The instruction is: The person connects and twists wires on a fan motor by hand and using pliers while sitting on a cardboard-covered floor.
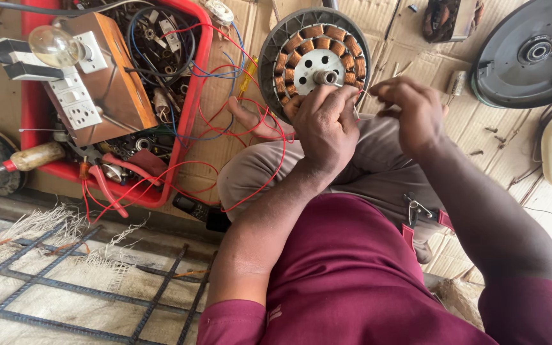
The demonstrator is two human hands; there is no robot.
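Note:
A round fan motor stator [314, 57] with several copper windings and a steel shaft stands on edge against my knee. My left hand [326, 124] grips its lower rim, fingers curled over the windings. My right hand [410, 108] is just to the right of it, fingers pinched on a thin pale wire or sleeve [360, 108] that runs toward the stator. Loose red wires [250, 128] trail from the stator area across my leg and the cardboard.
A red plastic crate [190, 96] at left holds a wooden switch board with a bulb [55, 45], tangled wires and small parts. A screwdriver [30, 158] and red-handled pliers [107, 185] lie on its edge. A dark fan cover [531, 51] sits top right. Steel mesh [65, 287] lies lower left.

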